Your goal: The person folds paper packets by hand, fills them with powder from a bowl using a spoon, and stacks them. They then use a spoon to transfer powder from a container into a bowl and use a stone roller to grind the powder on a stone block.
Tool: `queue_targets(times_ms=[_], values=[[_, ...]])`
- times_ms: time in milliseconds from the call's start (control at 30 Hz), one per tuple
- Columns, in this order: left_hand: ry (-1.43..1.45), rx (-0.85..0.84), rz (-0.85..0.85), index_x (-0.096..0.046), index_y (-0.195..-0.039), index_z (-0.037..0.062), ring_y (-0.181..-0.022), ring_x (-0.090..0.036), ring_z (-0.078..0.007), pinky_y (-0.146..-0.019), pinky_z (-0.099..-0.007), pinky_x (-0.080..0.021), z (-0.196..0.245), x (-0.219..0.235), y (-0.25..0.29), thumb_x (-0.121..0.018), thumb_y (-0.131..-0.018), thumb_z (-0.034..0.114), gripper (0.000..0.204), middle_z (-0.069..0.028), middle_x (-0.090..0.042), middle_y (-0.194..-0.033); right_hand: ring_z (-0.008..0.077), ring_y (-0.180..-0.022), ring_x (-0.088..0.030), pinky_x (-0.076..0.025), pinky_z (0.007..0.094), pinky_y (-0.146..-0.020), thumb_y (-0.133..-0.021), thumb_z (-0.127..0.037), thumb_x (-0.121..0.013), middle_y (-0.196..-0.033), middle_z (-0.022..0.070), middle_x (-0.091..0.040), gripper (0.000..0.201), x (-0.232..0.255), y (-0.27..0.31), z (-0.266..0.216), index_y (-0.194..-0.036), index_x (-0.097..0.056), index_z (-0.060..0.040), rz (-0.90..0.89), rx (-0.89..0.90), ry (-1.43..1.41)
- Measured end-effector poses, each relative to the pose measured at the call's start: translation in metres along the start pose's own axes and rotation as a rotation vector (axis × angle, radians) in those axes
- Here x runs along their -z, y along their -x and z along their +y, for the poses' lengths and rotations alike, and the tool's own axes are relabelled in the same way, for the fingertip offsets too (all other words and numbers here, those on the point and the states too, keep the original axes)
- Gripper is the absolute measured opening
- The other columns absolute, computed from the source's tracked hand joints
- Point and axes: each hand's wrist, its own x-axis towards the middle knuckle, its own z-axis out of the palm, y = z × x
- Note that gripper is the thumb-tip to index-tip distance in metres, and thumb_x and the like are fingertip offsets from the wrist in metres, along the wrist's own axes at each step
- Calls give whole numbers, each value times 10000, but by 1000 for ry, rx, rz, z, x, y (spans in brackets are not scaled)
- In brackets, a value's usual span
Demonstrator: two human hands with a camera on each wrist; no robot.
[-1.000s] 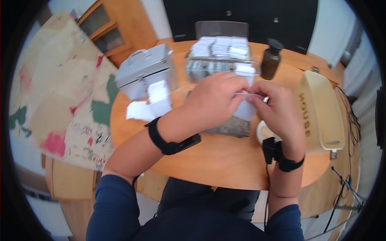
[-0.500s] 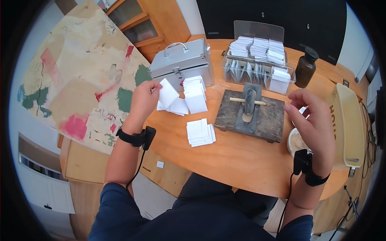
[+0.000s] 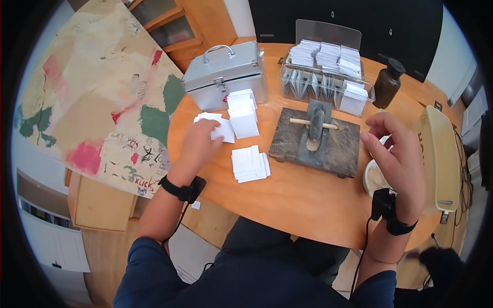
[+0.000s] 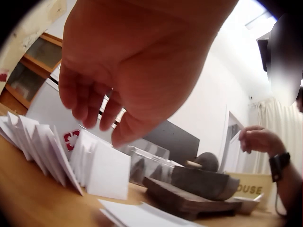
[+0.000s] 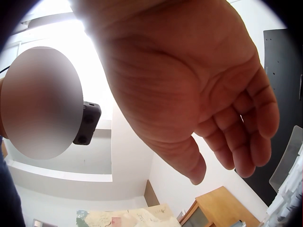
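Observation:
My left hand (image 3: 201, 146) is just over a loose pile of white paper packets (image 3: 226, 132) at the table's left. In the left wrist view, its fingers hang slightly bent with nothing between them, above standing packets (image 4: 111, 168). Beside that pile runs an overlapping row of packets (image 3: 245, 120), and a small stack (image 3: 250, 164) lies nearer the front. My right hand (image 3: 395, 154) hovers empty over a white bowl of pale powder (image 3: 375, 177), fingers loosely curled. Between the hands, a dark boat-shaped grinder (image 3: 314, 146) with a wooden-handled wheel sits on a dark wooden board (image 3: 287, 138).
A silver metal case (image 3: 223, 77) stands behind the packets. Clear plastic boxes (image 3: 328, 90) full of packets are at the back, beside a dark brown bottle (image 3: 389, 84). A cream bin (image 3: 436, 159) with lettering stands on the right edge.
Earlier both hands pinched a paper together over the board. The left hand then carried a white packet to the left pile and has let go; the right hand has moved right and stays there.

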Motion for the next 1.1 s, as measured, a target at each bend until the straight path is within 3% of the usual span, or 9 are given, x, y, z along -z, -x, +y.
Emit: queue_targets(times_ms=[33, 67, 133, 167, 400, 600, 767, 867, 1100], values=[[152, -45, -167, -621, -1175, 40, -1045, -603, -308, -876, -392, -505, 6, 1, 3, -771, -763, 171, 457, -163, -608, -1205, 148, -639, -609, -452, 274, -529, -820, -101, -707, -726, 76, -653, 175, 0, 0, -1, -939, -648, 12, -11, 12, 13], [159, -47, -172, -621, -1175, 40, -1045, -603, -308, -876, -392, -505, 16, 3, 8, -771, -763, 171, 457, -163, -608, -1205, 150, -644, -613, -453, 277, -533, -820, -102, -708, -726, 78, -654, 174, 0, 0, -1, -936, -647, 13, -21, 25, 26], [125, -226, -401, -597, -1205, 45, -1162, -549, -344, -970, -426, -463, 42, 8, 14, -796, -746, 191, 521, -171, -581, -1261, 155, -641, -613, -455, 282, -536, -821, -103, -708, -725, 81, -653, 174, -1, 0, -2, -932, -645, 15, -27, 27, 31], [150, -150, -486, -567, -1252, 44, -1225, -505, -361, -1029, -432, -423, 55, 14, 14, -816, -727, 207, 603, -184, -583, -1261, 159, -638, -613, -456, 288, -540, -821, -103, -709, -723, 83, -653, 174, -2, 0, -2, -928, -643, 17, -31, 34, 30], [149, -165, -534, -541, -1285, 32, -1210, -512, -373, -1025, -429, -422, 40, -6, 16, -825, -706, 199, 667, -195, -571, -1274, 190, -625, -620, -456, 295, -540, -819, -104, -707, -722, 113, -652, 178, -1, 1, -5, -924, -638, 23, -45, 33, 32], [149, -208, -307, -546, -1269, 27, -1182, -520, -384, -1009, -425, -422, 57, 26, 13, -804, -716, 198, 634, -190, -575, -1257, 226, -653, -637, -472, 319, -567, -815, -132, -714, -743, 122, -656, 199, -5, 1, -6, -928, -641, 14, -31, 30, 37], [249, -470, -97, -564, -1228, 30, -1136, -534, -359, -980, -431, -424, 118, 44, -10, -801, -702, 194, 600, -177, -578, -1212, 337, -737, -624, -483, 391, -664, -800, -136, -718, -775, 150, -643, 184, -13, 1, -7, -889, -627, -3, -27, 117, 19], [372, -611, -6, -565, -1227, 30, -1126, -534, -355, -972, -425, -425, 160, 45, -24, -796, -702, 184, 593, -162, -571, -1224, 332, -746, -613, -475, 393, -656, -800, -143, -720, -798, 152, -625, 186, -17, 1, -9, -872, -613, -10, 12, 139, 31], [512, -700, 105, -562, -1199, 36, -1070, -528, -355, -921, -426, -434, 223, 38, -50, -768, -665, 98, 575, -139, -563, -1159, 275, -731, -569, -456, 362, -641, -748, -142, -776, -797, 112, -556, 311, -9, -3, -4, -898, -530, -26, 168, 16, 142]])
